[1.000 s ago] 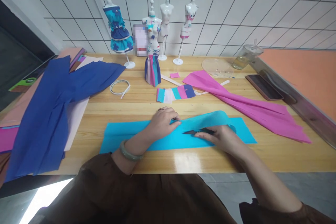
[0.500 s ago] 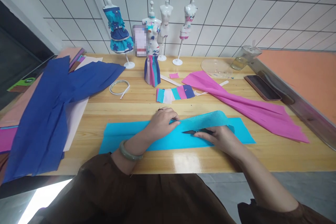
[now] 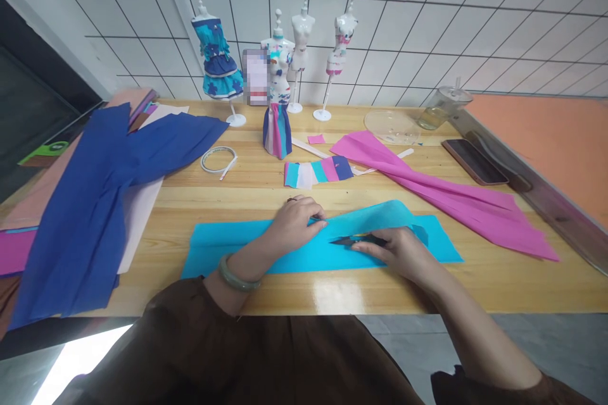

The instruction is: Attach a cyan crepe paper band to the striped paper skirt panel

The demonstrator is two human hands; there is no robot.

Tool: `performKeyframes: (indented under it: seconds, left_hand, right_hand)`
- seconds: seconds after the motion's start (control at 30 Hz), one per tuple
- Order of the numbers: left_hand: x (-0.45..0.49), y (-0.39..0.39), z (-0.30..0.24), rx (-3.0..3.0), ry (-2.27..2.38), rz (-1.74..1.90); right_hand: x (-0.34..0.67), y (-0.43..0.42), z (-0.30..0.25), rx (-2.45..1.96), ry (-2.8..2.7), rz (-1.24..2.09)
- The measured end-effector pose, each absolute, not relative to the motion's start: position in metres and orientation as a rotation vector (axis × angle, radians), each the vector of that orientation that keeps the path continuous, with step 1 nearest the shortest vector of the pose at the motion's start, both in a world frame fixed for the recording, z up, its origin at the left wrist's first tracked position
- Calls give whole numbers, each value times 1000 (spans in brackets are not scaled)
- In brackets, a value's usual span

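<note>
A long turquoise sheet of crepe paper (image 3: 304, 258) lies across the table in front of me. Part of its upper layer is lifted and curls back on the right. Pinched between thumb and fingers of my left hand (image 3: 300, 223) is the edge of that lifted layer. My right hand (image 3: 403, 252) grips dark scissors (image 3: 349, 240), their tips pointing left over the paper, just below the lifted flap. The handles are mostly hidden by my fingers.
Several small white mannequins (image 3: 303, 35) stand along the tiled wall, some dressed. Dark blue paper (image 3: 90, 215) lies left, beside a tape roll (image 3: 218, 160). Pink paper (image 3: 446, 199), a striped strip (image 3: 318, 171), a phone (image 3: 475, 161) and a lidded cup (image 3: 441, 104) lie or stand beyond my hands.
The view has tilted slightly, so everything sits a little lower. Both hands stay almost in place; the scissors' blades look slightly more parted.
</note>
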State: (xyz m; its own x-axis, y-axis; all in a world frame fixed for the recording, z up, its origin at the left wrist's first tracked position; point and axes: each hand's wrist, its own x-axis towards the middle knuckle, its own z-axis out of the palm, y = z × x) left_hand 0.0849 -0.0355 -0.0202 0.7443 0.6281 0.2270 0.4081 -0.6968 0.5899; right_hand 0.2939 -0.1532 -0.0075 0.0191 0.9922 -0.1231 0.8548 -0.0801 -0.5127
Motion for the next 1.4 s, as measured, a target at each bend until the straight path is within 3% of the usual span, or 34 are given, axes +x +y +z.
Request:
performKeyframes:
  seconds: [1.1,1.4]
  left_hand:
    - [84,-35,-21,2419,768,581]
    - [84,-36,-18,2421,767,567]
  right_hand:
    - [281,-148,-2,-1764,-2004,649]
    - [274,-143,-2,-1722,-2099,501]
